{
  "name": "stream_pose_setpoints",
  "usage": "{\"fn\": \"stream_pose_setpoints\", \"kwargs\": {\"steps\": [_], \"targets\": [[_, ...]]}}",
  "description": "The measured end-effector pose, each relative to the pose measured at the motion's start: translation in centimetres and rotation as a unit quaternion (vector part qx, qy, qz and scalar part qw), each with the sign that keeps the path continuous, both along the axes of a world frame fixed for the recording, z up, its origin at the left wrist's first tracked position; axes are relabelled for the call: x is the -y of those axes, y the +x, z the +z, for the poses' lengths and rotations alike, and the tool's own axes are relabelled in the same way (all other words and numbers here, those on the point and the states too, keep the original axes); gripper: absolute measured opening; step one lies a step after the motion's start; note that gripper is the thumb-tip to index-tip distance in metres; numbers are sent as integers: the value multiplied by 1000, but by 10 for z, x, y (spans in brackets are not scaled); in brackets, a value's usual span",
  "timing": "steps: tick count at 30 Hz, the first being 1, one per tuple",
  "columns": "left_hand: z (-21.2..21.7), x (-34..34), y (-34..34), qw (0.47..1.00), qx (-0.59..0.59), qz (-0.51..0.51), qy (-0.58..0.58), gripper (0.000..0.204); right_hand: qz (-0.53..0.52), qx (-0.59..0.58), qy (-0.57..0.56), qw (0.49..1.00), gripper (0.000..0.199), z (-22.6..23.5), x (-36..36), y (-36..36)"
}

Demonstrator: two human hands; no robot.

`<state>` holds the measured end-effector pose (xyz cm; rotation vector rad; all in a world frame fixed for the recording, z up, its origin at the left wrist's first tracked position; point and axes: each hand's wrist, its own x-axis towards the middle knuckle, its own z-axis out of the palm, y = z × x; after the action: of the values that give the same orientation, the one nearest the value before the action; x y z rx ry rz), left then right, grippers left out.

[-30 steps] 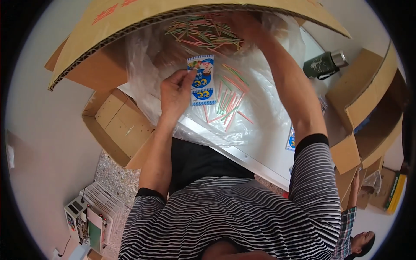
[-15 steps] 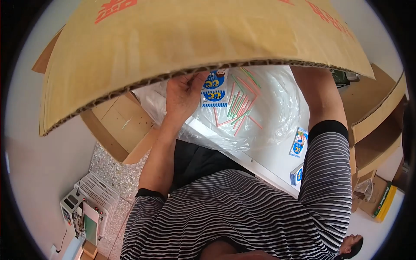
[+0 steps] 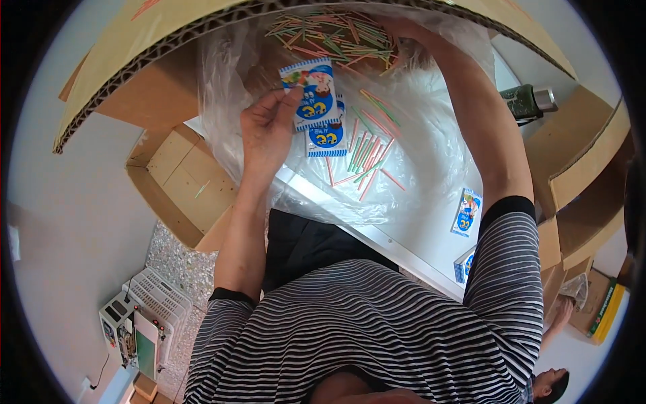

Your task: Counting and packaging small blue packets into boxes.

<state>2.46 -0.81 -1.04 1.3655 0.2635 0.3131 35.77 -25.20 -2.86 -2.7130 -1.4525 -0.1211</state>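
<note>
My left hand (image 3: 268, 131) pinches a small blue-and-white printed packet (image 3: 310, 91) and holds it up over a clear plastic bag (image 3: 424, 135). A second, similar packet (image 3: 328, 138) lies just below it on the plastic. My right hand (image 3: 402, 30) reaches far forward into a heap of thin coloured sticks (image 3: 336, 37) inside a cardboard box; its fingers are mostly hidden among the sticks. More loose sticks (image 3: 367, 151) lie scattered on the plastic between my arms.
A large cardboard flap (image 3: 134, 60) arches across the top. An open box (image 3: 178, 182) sits low left, more boxes (image 3: 579, 161) at right. Further packets (image 3: 467, 212) lie on the white table (image 3: 417, 236). A green bottle (image 3: 525, 101) stands at right; a white machine (image 3: 138, 323) on the floor.
The cardboard flap has swung back up and now uncovers the stick heap again. My left hand still holds the packet, now lifted a little higher. My right hand is back among the sticks.
</note>
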Motion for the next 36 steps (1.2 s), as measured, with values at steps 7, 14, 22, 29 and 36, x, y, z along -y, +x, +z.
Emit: {"fn": "stream_pose_setpoints", "kwargs": {"steps": [7, 14, 22, 29, 36], "targets": [[41, -5, 22, 985, 141, 73, -71, 17, 32, -109, 26, 993, 61, 105, -47, -134], [75, 43, 99, 985, 129, -114, 12, 25, -88, -695, 274, 659, 29, 91, -21, -193], [48, 76, 90, 960, -4, -258, 112, 24, -42, -805, 325, 496, 24, 47, 3, -205], [57, 50, 81, 990, 130, -10, 57, 27, -54, -640, 433, 632, 23, 43, -14, -210], [45, 17, 40, 974, 19, -19, -224, 15, -35, -439, 517, 734, 20, 23, -15, -230]]}}
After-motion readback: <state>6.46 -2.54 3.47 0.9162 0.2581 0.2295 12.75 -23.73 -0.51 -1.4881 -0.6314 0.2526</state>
